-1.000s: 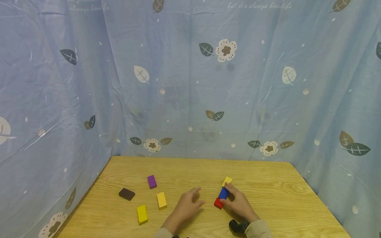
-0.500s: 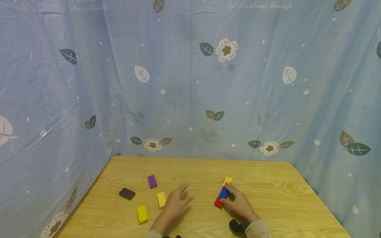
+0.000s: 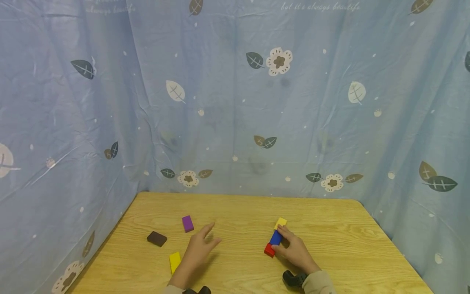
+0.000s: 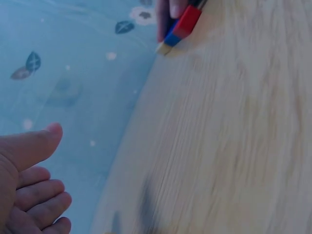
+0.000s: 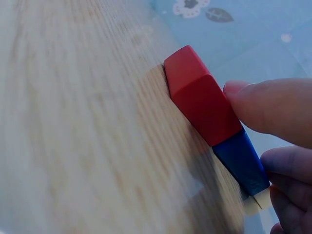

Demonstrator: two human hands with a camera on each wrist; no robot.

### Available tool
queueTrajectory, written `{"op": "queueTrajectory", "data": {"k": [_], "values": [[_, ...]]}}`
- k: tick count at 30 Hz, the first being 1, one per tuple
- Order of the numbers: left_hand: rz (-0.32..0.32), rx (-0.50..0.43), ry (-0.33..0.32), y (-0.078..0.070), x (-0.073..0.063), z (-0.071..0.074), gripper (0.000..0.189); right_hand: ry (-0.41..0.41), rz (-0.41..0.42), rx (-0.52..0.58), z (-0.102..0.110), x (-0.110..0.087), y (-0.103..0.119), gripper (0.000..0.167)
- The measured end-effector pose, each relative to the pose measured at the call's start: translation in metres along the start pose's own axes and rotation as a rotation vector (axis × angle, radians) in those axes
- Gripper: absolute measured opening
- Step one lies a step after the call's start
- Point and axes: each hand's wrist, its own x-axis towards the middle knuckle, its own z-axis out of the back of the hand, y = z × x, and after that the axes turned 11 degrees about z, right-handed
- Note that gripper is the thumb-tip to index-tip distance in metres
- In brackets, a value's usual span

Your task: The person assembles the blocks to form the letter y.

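On the right half of the table a red block, a blue block and a light yellow block lie end to end in a slanting row. My right hand rests against this row from the right. In the right wrist view its thumb touches the red block, and its other fingers lie beside the blue one. Over the left part of the table my left hand holds nothing, thumb and forefinger spread apart. A bright yellow block lies just left of its wrist, partly covered.
A purple block and a dark brown block lie on the wooden table, beyond and left of my left hand. A blue patterned curtain hangs behind the table and along its sides.
My left hand has moved left across the table and now covers the orange-yellow block seen earlier. My right hand and the row of blocks have stayed put.
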Motion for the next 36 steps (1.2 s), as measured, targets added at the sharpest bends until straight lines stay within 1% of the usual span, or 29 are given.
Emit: {"op": "queueTrajectory", "data": {"k": [5, 6, 7, 11, 14, 17, 21, 28, 32, 36], "values": [[0.012, 0.016, -0.043, 0.009, 0.002, 0.012, 0.067, 0.003, 0.0, 0.002, 0.0, 0.0, -0.001, 0.075], [0.021, 0.018, -0.047, 0.011, 0.002, 0.013, 0.067, 0.002, 0.001, 0.002, 0.0, 0.0, -0.001, 0.075], [0.017, 0.029, -0.05, 0.013, 0.003, 0.015, 0.067, 0.002, 0.002, 0.001, 0.0, 0.0, -0.001, 0.075], [0.052, 0.027, -0.063, 0.019, 0.005, 0.02, 0.069, 0.0, 0.002, 0.0, 0.0, -0.001, 0.0, 0.075], [0.079, 0.019, -0.056, 0.023, 0.006, 0.023, 0.072, 0.001, -0.002, -0.001, 0.0, -0.001, 0.002, 0.075], [0.08, 0.026, -0.036, 0.024, 0.006, 0.025, 0.075, -0.001, -0.001, -0.004, 0.0, -0.002, 0.003, 0.075], [0.091, 0.029, 0.007, 0.024, 0.004, 0.028, 0.077, -0.002, 0.006, -0.007, 0.001, -0.001, 0.003, 0.075], [0.131, 0.037, 0.077, 0.023, 0.002, 0.036, 0.079, -0.002, 0.005, -0.005, 0.001, 0.0, 0.002, 0.075], [0.141, 0.044, 0.114, 0.026, 0.003, 0.038, 0.08, -0.007, 0.006, -0.002, 0.0, 0.001, 0.001, 0.075], [0.138, 0.065, 0.136, 0.031, 0.003, 0.04, 0.081, -0.007, 0.009, 0.002, 0.0, 0.001, 0.0, 0.075]]}}
